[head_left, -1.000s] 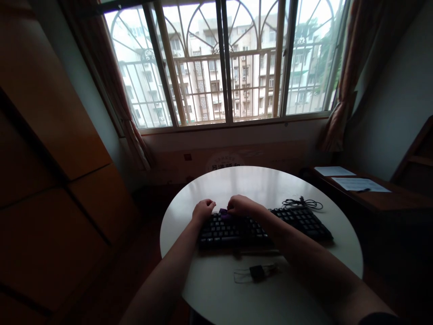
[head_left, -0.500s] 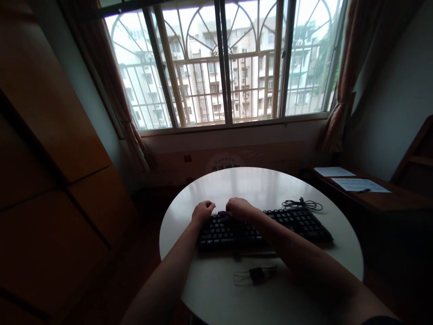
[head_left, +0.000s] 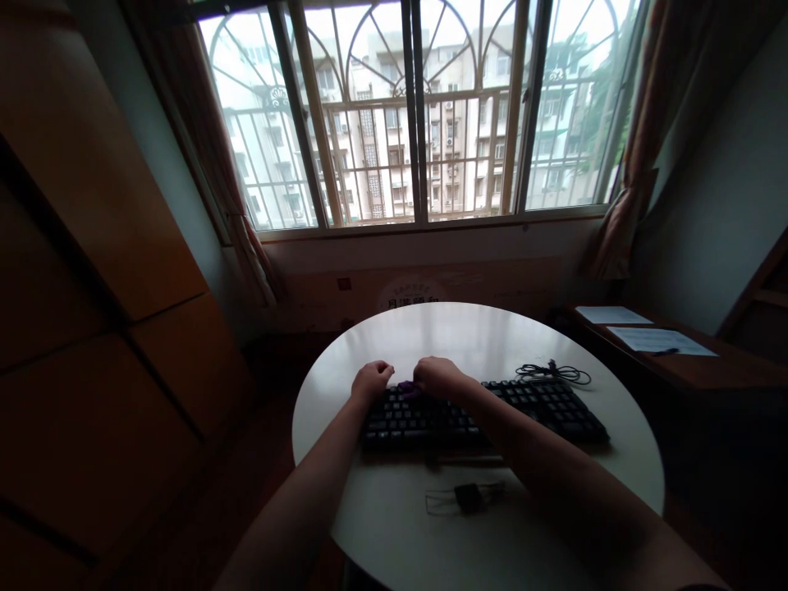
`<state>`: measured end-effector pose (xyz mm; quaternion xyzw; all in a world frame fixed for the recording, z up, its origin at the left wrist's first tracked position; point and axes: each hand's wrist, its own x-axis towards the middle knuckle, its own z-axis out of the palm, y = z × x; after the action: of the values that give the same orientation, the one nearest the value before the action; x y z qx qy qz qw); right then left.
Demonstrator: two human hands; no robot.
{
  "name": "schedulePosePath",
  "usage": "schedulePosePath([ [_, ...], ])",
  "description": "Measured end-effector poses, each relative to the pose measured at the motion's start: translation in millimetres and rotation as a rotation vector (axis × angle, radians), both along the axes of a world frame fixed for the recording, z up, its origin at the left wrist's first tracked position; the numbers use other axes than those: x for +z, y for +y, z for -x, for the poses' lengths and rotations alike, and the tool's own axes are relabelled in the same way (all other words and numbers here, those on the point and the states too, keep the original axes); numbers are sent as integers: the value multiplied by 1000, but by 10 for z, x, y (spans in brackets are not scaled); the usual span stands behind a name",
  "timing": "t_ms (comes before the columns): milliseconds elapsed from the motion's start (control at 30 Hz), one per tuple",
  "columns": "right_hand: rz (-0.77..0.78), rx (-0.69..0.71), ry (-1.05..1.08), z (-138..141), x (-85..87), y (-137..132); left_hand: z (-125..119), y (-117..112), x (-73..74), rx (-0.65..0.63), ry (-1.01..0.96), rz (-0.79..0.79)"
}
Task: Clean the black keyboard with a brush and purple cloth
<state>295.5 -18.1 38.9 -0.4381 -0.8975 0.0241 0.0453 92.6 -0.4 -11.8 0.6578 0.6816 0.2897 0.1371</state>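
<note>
A black keyboard (head_left: pixel 400 425) lies on the white round table (head_left: pixel 394 525). My right hand (head_left: pixel 440 376) is closed over a purple cloth (head_left: pixel 407 391) that rests on the keyboard's upper left keys. Part of the cloth sticks out to the left of my fist. At the keyboard's far left corner is my left hand (head_left: pixel 372 381), its fingers curled together in a pinch. Whatever those fingers hold, if anything, is too small to make out. My right forearm crosses above the middle of the keyboard and hides some keys.
A coiled black cable (head_left: pixel 552 373) sits behind the keyboard's right end. In front lie a dark tool with wire loops (head_left: pixel 468 498) and a thin dark stick-like thing (head_left: pixel 471 462). Papers (head_left: pixel 662 340) and a pen (head_left: pixel 666 352) are on a brown desk at right. A wooden cabinet stands left.
The camera view has shifted slightly. Both hands stay almost in place, the right one still on the purple cloth over the keys.
</note>
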Motion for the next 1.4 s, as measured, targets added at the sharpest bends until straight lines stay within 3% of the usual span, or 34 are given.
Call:
schedulePosePath([
  [400,-86,43,-44,60,24,-110,27,27,-15,-12,-4,-1],
  [833,-5,-83,-44,53,54,-89,13,22,-13,-8,-15,1],
  [1167,-98,-71,-97,223,78,-320,36,55,-41,-32,-17,8],
  [1400,26,-78,-87,44,125,-187,23,56,-37,-34,-1,14],
])
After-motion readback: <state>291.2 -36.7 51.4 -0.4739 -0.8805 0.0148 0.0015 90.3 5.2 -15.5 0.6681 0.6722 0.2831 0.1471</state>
